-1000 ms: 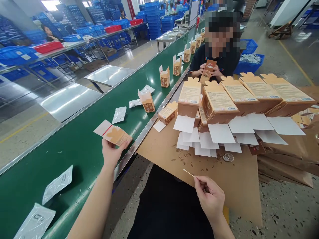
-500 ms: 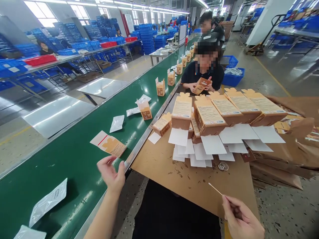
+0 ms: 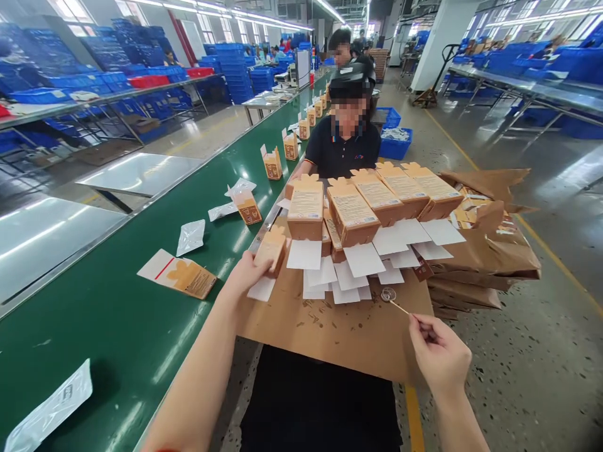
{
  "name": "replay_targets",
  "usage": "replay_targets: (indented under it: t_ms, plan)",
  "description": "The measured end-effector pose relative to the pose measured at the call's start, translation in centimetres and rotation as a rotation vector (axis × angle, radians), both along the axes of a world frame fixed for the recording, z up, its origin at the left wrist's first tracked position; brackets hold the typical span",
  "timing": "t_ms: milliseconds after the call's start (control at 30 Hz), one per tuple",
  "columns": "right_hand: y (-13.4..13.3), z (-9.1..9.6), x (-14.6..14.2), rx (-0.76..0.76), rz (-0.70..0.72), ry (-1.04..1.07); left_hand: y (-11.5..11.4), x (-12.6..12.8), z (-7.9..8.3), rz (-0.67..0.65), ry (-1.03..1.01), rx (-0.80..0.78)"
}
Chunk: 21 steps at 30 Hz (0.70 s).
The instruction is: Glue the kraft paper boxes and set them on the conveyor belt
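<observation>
My left hand (image 3: 250,270) has its fingers around a brown-and-tan carton (image 3: 272,246) at the left edge of the cardboard-covered table (image 3: 358,339). The carton lies on its side, a white flap toward me; my fingertips are partly hidden by it. In my right hand (image 3: 438,345) a cotton swab (image 3: 400,307) is pinched near its end. The swab's tip is at a small clear round dish (image 3: 389,294); whether it touches the inside I cannot tell. Beyond the dish lie several stacked cartons (image 3: 353,216) with white flaps hanging open toward me.
On the left runs a green conveyor belt (image 3: 155,326) with a flattened carton (image 3: 179,274), silver pouches (image 3: 191,237) and upright open cartons (image 3: 272,163). A co-worker (image 3: 346,138) sits across the table. Brown wrapping paper (image 3: 490,251) is piled at the right.
My left hand has gone from over the belt to the carton on the table and taken hold of it. My right hand has brought the swab's tip to the dish. The view has turned right.
</observation>
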State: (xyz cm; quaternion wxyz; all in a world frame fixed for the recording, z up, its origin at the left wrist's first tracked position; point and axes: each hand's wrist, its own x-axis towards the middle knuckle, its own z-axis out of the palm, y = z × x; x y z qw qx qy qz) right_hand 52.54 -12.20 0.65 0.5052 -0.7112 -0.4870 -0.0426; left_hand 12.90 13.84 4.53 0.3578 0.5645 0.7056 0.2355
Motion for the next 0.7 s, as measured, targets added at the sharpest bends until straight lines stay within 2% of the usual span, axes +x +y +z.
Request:
replay_targets:
  t_ms: [100, 200, 267, 333, 467, 567, 633, 700]
  plan:
    - [1.8, -0.1, 1.6, -0.093, 0.002, -0.055, -5.3, -2.7, -1.9, 0.06, -0.098, -0.015]
    - [3.6, -0.2, 2.3, -0.206, 0.063, -0.078, -10.6, -3.9, -3.6, 0.172, -0.415, -0.01]
    - [4.4, -0.3, 2.6, -0.252, 0.096, -0.088, -13.3, -4.0, -3.9, 0.2, -0.631, -0.079]
    - [4.8, -0.5, 2.8, -0.273, 0.11, -0.094, -15.1, -3.7, -3.5, 0.197, -0.763, -0.151]
    - [4.0, -0.9, 2.8, -0.242, 0.05, -0.064, -15.9, -2.1, -2.7, 0.232, -0.828, -0.074]
    - [2.3, -1.3, 1.0, -0.112, 0.009, 0.02, -15.2, -0.6, -3.6, 0.21, -0.828, 0.006]
    - [1.2, -1.5, -1.8, -0.046, 0.097, 0.103, -14.5, 0.2, -4.7, 0.201, -0.822, 0.042]
    - [0.5, -1.6, -5.5, -0.054, 0.269, 0.178, -14.0, 0.6, -5.7, 0.193, -0.808, 0.05]
